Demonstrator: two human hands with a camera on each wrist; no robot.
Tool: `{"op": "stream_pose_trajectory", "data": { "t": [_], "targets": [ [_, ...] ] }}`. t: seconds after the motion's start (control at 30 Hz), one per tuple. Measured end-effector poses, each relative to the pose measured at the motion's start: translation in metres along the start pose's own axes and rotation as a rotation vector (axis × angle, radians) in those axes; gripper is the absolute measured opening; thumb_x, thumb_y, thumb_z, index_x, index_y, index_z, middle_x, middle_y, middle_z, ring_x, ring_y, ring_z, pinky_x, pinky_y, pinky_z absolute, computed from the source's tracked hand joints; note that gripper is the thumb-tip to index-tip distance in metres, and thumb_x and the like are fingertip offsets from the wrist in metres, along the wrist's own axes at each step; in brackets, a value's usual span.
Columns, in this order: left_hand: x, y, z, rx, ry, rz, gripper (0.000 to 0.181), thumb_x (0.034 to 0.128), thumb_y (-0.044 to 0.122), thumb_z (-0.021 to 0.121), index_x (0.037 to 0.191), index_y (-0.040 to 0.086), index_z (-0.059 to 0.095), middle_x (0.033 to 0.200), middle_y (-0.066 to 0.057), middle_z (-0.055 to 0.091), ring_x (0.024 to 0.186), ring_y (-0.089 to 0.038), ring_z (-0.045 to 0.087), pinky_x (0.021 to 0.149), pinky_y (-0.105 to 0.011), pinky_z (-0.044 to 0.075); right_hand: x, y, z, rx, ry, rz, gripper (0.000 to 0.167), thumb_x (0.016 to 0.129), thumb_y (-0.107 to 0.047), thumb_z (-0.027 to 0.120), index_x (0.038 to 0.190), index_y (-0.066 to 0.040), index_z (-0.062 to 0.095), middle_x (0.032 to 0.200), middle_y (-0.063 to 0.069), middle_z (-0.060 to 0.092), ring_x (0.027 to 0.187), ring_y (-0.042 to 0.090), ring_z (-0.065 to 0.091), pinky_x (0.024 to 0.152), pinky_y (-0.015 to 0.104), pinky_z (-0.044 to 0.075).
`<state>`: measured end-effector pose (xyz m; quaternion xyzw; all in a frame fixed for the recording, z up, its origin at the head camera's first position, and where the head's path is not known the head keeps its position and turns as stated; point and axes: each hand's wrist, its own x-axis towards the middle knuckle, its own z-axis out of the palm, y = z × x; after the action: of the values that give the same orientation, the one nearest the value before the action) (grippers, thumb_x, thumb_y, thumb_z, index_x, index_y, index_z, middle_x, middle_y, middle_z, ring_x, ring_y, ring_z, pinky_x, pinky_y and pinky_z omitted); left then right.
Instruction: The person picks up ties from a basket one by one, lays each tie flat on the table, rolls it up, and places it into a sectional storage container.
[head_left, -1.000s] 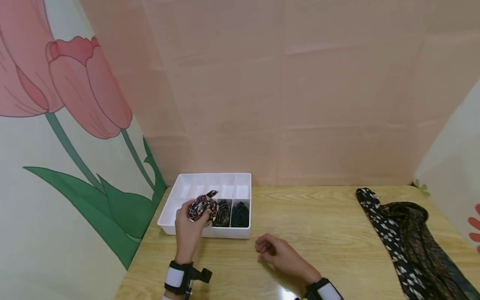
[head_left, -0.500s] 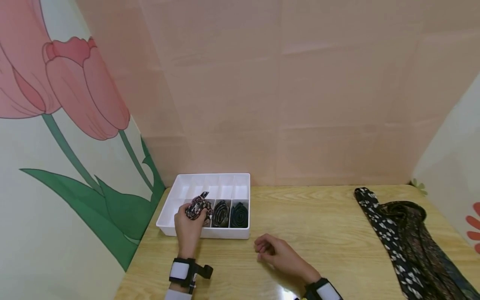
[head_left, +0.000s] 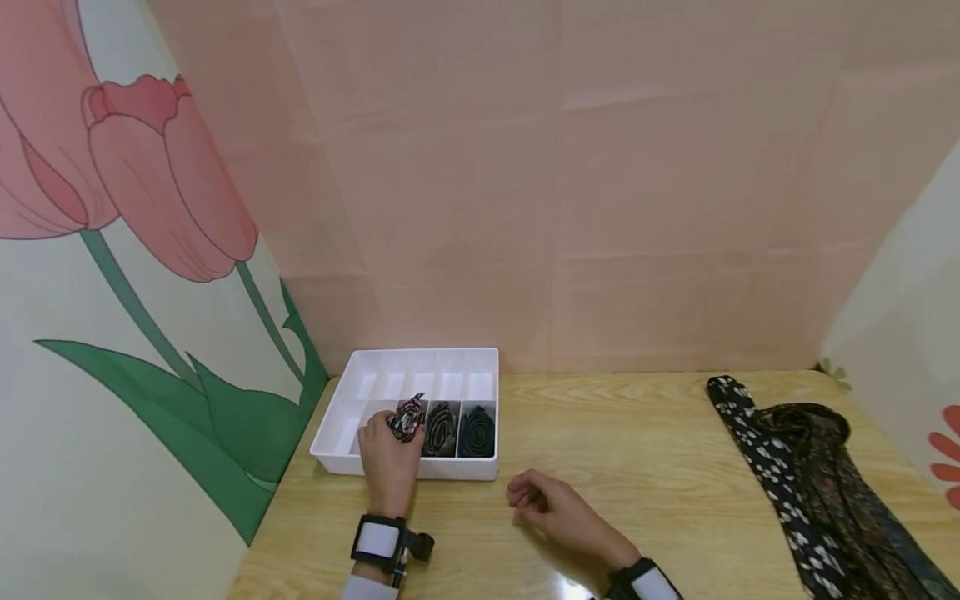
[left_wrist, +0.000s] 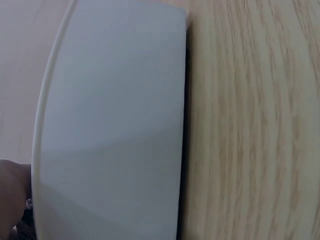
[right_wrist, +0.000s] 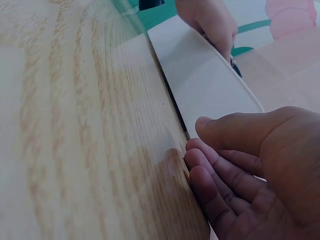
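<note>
My left hand (head_left: 390,458) reaches over the front wall of a white divided box (head_left: 457,469) and holds a rolled dark scarf (head_left: 407,417) with a pale pattern at a front compartment. Its thumb side shows along the roll; the far fingers are partly hidden. Two more rolled scarves sit in compartments to its right: a dark grey-brown roll (head_left: 441,429) and a dark green roll (head_left: 477,432). My right hand (head_left: 558,508) rests on the table in front of the box, fingers loosely curled around nothing. In the right wrist view its fingers (right_wrist: 205,182) lie near the wood.
Long unrolled scarves lie at the table's right: a black one with white flowers (head_left: 776,483) and a brown patterned one (head_left: 817,450), with a dark bluish one beside them. Behind the wooden table (head_left: 615,433) rises a pinkish sheet (head_left: 600,208).
My left hand has moved slightly right and down with the rolled scarf, which now sits lower, at the compartment left of the grey-brown roll. My right hand has stayed put.
</note>
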<state>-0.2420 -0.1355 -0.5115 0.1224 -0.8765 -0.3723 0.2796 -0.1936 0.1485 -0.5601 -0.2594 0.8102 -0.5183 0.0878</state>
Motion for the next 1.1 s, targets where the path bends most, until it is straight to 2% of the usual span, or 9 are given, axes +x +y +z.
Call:
{"op": "stream_pose_trajectory", "data": {
  "t": [0.2,0.4,0.47,0.57,0.77,0.9,1.0,1.1],
  "targets": [
    [0.000,-0.002,-0.004,0.033,-0.030,0.049,0.057,0.0828,0.026,0.092,0.122,-0.006,0.066,0.115,-0.023,0.070,0.107,-0.039,0.054,0.093,-0.052,0.046,0.001,-0.001,0.000,-0.016,-0.002,0.013,0.021,0.101,-0.007,0.069,0.122,-0.003,0.066,0.110,0.009,0.072,0.097,0.007,0.067,0.085,0.023,0.057],
    [-0.001,-0.008,-0.002,0.066,-0.056,0.082,0.059,0.0849,0.033,0.090,0.124,-0.005,0.069,0.117,-0.023,0.067,0.105,-0.038,0.054,0.090,-0.053,0.048,-0.002,-0.003,0.001,-0.038,0.007,0.005,0.023,0.101,-0.008,0.070,0.123,-0.002,0.066,0.111,0.008,0.073,0.099,0.008,0.067,0.086,0.023,0.057],
    [-0.001,-0.008,-0.002,0.062,-0.049,0.082,0.056,0.0847,0.032,0.090,0.122,-0.005,0.071,0.115,-0.022,0.065,0.105,-0.038,0.054,0.090,-0.053,0.048,-0.003,-0.004,0.001,-0.037,0.006,0.002,0.023,0.101,-0.008,0.070,0.123,-0.001,0.065,0.111,0.009,0.073,0.099,0.008,0.067,0.087,0.023,0.057],
    [0.000,-0.005,-0.005,0.100,-0.052,0.076,0.053,0.0847,0.032,0.090,0.118,-0.006,0.074,0.113,-0.021,0.062,0.106,-0.038,0.054,0.089,-0.052,0.048,-0.003,-0.004,0.002,-0.027,0.005,-0.008,0.022,0.101,-0.007,0.069,0.122,-0.001,0.065,0.110,0.010,0.072,0.097,0.007,0.067,0.086,0.023,0.057],
    [0.005,-0.002,-0.008,0.212,-0.115,0.052,0.055,0.0890,0.039,0.085,0.114,-0.009,0.076,0.111,-0.023,0.061,0.103,-0.039,0.052,0.087,-0.052,0.044,-0.002,-0.006,0.003,-0.014,0.011,-0.017,0.022,0.100,-0.005,0.069,0.121,0.000,0.065,0.109,0.011,0.072,0.096,0.007,0.067,0.085,0.023,0.058],
    [0.005,-0.005,-0.009,0.215,-0.117,0.072,0.049,0.0931,0.038,0.078,0.107,-0.009,0.078,0.107,-0.023,0.059,0.099,-0.039,0.052,0.086,-0.050,0.043,-0.002,-0.006,0.003,-0.017,0.012,-0.026,0.022,0.101,-0.007,0.069,0.122,0.000,0.065,0.110,0.011,0.072,0.097,0.008,0.067,0.085,0.023,0.057],
    [0.006,-0.006,-0.011,0.220,-0.113,0.092,0.042,0.0923,0.032,0.075,0.102,-0.009,0.078,0.103,-0.023,0.057,0.096,-0.039,0.051,0.085,-0.050,0.042,-0.001,-0.007,0.003,-0.022,0.012,-0.022,0.023,0.101,-0.008,0.070,0.122,0.000,0.065,0.110,0.011,0.073,0.098,0.008,0.066,0.086,0.023,0.057],
    [0.007,-0.006,-0.012,0.252,-0.138,0.086,0.039,0.0914,0.030,0.076,0.101,-0.008,0.078,0.101,-0.024,0.055,0.096,-0.040,0.049,0.083,-0.050,0.041,-0.001,-0.007,0.003,-0.027,0.013,-0.023,0.023,0.101,-0.008,0.070,0.122,0.000,0.065,0.110,0.010,0.072,0.097,0.007,0.066,0.085,0.023,0.057]
  ]
}}
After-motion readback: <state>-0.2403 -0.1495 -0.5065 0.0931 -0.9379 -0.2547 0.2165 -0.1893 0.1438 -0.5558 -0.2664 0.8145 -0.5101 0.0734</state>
